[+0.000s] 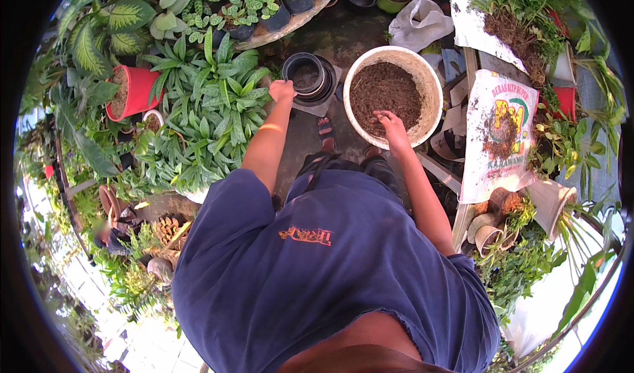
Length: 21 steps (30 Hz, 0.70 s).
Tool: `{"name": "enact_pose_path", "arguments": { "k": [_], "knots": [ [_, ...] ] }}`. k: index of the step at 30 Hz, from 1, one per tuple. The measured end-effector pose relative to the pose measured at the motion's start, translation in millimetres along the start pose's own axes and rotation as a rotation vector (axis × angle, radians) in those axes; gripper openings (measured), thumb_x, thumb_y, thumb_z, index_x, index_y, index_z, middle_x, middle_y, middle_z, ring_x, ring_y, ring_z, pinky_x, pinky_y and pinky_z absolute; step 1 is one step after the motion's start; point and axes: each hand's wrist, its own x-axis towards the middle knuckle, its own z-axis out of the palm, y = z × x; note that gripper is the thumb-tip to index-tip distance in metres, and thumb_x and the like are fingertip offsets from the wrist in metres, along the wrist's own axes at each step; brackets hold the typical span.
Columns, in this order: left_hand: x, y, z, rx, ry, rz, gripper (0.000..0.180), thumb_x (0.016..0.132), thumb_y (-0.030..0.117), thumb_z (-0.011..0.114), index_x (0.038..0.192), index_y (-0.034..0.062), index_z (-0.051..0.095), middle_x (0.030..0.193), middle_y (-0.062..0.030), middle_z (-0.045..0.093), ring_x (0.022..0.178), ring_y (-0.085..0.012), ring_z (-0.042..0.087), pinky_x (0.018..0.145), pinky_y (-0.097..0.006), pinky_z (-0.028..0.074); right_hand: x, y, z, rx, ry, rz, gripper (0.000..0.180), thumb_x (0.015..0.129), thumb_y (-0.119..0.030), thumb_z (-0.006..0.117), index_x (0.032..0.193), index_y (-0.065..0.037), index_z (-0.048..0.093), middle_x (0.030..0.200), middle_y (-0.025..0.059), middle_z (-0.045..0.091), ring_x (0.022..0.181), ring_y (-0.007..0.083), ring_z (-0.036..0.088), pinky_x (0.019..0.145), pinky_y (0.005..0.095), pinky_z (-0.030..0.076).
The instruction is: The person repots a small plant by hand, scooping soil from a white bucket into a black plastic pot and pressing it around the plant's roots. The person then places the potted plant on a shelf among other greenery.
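Observation:
My left hand (281, 90) grips the rim of a small black pot (305, 76) that holds a little dark soil and stands on a stack of black pots on the ground. My right hand (389, 123) reaches down into a large white bucket (430, 82) filled with brown soil (383, 89), its fingers curled in the soil near the bucket's front rim. Whether it holds any soil is hidden. My blue shirt fills the lower middle of the view.
Leafy green plants (211, 109) and a red pot (135, 90) crowd the left. A printed white sack (498, 132) with soil on it lies to the right, next to clay pots (492, 231). A white bag (419, 23) and more potted plants (277, 6) sit beyond.

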Motion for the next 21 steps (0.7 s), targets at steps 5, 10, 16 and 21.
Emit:
{"name": "enact_pose_path", "arguments": {
  "k": [5, 10, 16, 21],
  "knots": [
    [-15, 31, -18, 0.14, 0.045, 0.189, 0.022, 0.076, 0.012, 0.069, 0.083, -0.0041, 0.056, 0.062, -0.0135, 0.061, 0.044, -0.024, 0.062, 0.044, -0.036, 0.053, 8, -1, 5, -0.009, 0.021, 0.018, 0.028, 0.096, -0.019, 0.045, 0.117, -0.006, 0.059, 0.103, 0.0056, 0.063, 0.093, 0.0134, 0.058, 0.075, 0.0307, 0.047],
    [-32, 98, -56, 0.068, -0.081, 0.343, 0.021, 0.078, 0.012, 0.067, 0.08, -0.0029, 0.053, 0.068, -0.0139, 0.061, 0.046, -0.0192, 0.059, 0.042, -0.032, 0.053, 6, -27, 15, -0.021, 0.062, -0.046, 0.03, 0.094, -0.017, 0.047, 0.117, -0.003, 0.06, 0.099, 0.0071, 0.065, 0.088, 0.0154, 0.061, 0.076, 0.0316, 0.048],
    [-69, 157, -73, -0.107, -0.24, 0.497, 0.019, 0.077, 0.01, 0.068, 0.083, -0.0041, 0.056, 0.07, -0.0084, 0.059, 0.054, -0.0138, 0.058, 0.043, -0.03, 0.054, 15, -44, 9, 0.109, 0.036, -0.154, 0.034, 0.098, -0.022, 0.046, 0.126, -0.005, 0.053, 0.104, 0.0082, 0.064, 0.088, 0.0166, 0.062, 0.075, 0.0323, 0.049],
    [-148, 164, -26, -0.16, -0.447, 0.458, 0.016, 0.078, 0.008, 0.067, 0.084, -0.0026, 0.056, 0.073, -0.0089, 0.062, 0.059, -0.0143, 0.061, 0.047, -0.03, 0.056, 4, -69, 2, 0.054, 0.105, -0.3, 0.042, 0.098, -0.03, 0.046, 0.135, -0.009, 0.044, 0.111, 0.0072, 0.061, 0.095, 0.0155, 0.059, 0.079, 0.0334, 0.048]
  ]
}}
